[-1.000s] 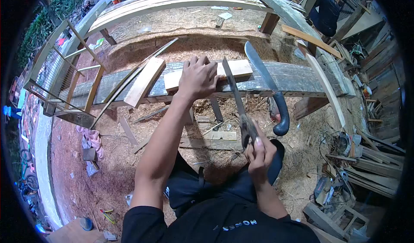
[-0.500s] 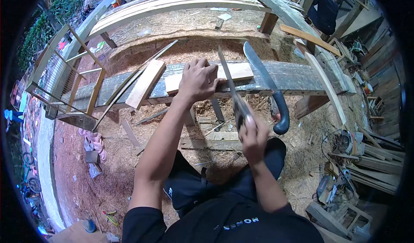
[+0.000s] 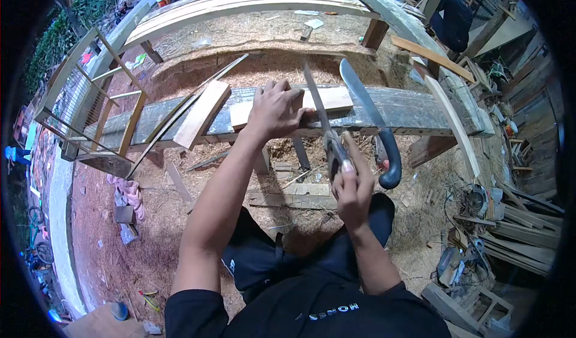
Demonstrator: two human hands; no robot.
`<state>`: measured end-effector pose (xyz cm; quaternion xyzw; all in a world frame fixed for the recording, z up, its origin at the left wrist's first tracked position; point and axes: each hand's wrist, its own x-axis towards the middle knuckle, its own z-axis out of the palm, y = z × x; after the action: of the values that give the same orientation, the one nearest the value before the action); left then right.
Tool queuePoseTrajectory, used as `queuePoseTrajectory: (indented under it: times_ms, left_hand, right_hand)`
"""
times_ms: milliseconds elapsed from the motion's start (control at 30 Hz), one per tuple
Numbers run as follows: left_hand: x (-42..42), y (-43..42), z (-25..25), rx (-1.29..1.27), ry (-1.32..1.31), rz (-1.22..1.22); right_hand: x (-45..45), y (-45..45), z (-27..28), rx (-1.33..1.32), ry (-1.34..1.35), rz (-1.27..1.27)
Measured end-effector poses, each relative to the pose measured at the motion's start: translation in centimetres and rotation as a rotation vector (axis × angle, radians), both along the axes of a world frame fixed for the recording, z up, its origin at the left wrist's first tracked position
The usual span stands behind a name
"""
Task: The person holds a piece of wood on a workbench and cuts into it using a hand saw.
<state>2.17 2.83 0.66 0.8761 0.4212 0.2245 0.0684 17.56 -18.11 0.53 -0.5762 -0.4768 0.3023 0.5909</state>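
Note:
My right hand (image 3: 353, 191) is closed around the handle of a handsaw (image 3: 317, 98), whose blade points away from me across a short pale wooden board (image 3: 333, 99). My left hand (image 3: 275, 113) presses down on that board with curled fingers, just left of the blade. Under the board is a weathered grey plank bench (image 3: 414, 107). A machete (image 3: 365, 95) with a black handle lies across the bench to the right of the saw, its handle jutting over the near edge. Another pale wood piece (image 3: 202, 114) lies to the left.
A wooden frame with thin bars (image 3: 99, 107) leans on the bench's left end, beside long thin strips (image 3: 186, 104). Long boards (image 3: 258, 2) rest on the far side. Wood scraps (image 3: 522, 236) are piled right. Another person (image 3: 450, 20) crouches at far right. Shavings cover the ground.
The saw and my right hand have shifted only slightly. My left hand stays on the board, and the view has tilted a little.

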Motion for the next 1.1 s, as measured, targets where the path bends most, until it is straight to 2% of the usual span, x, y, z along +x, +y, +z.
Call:
queuePoseTrajectory:
  times_ms: [100,167,233,300,367,433,467,500,567,733,800,833,967,1100]
  left_hand:
    - [0.1,0.0,-0.1,-0.021,0.036,0.02]
    - [0.4,-0.1,0.4,-0.039,0.057,0.015]
    - [0.3,-0.4,0.2,-0.058,0.089,0.007]
    - [0.1,-0.3,-0.3,0.037,0.037,-0.021]
    - [0.0,0.0,-0.2,0.018,0.049,-0.004]
    - [0.0,0.0,-0.1,-0.015,0.07,0.007]
    - [0.1,0.0,0.0,-0.005,0.071,0.014]
    - [0.1,-0.2,0.0,0.001,0.071,0.019]
    - [0.4,-0.4,0.1,-0.003,0.048,0.022]
    - [0.3,0.1,-0.5,0.057,0.023,0.035]
    - [0.6,0.6,-0.2,0.029,-0.019,0.069]
    - [0.8,0.4,-0.2,-0.011,-0.05,0.095]
    - [2.2,0.4,0.1,-0.067,-0.085,0.23]
    - [3.8,0.8,-1.2,0.136,-0.021,0.33]
  right_hand:
    - [-0.4,-5.6,0.1,0.001,0.098,0.036]
    - [0.1,-6.3,-0.2,-0.043,0.112,0.046]
    - [0.0,-4.1,0.5,-0.019,0.04,0.067]
    - [-0.5,0.8,-0.9,0.039,0.01,0.011]
    - [-0.4,1.2,-0.5,0.016,-0.043,0.026]
    - [-0.1,-0.7,-1.2,0.093,-0.022,0.005]
    - [0.0,-3.1,-0.7,-0.021,-0.031,0.026]
    - [0.3,-4.9,-2.2,0.077,-0.089,0.026]
    - [0.4,-6.8,-1.5,-0.06,0.046,0.01]
    - [0.5,1.2,-1.0,0.04,-0.013,0.044]
    - [0.9,1.9,-1.2,0.07,-0.01,0.048]
    - [1.0,1.5,-1.3,-0.016,0.059,0.053]
    - [-0.3,1.7,-2.1,0.071,-0.019,0.015]
    - [0.4,1.3,-1.0,-0.004,0.073,0.065]
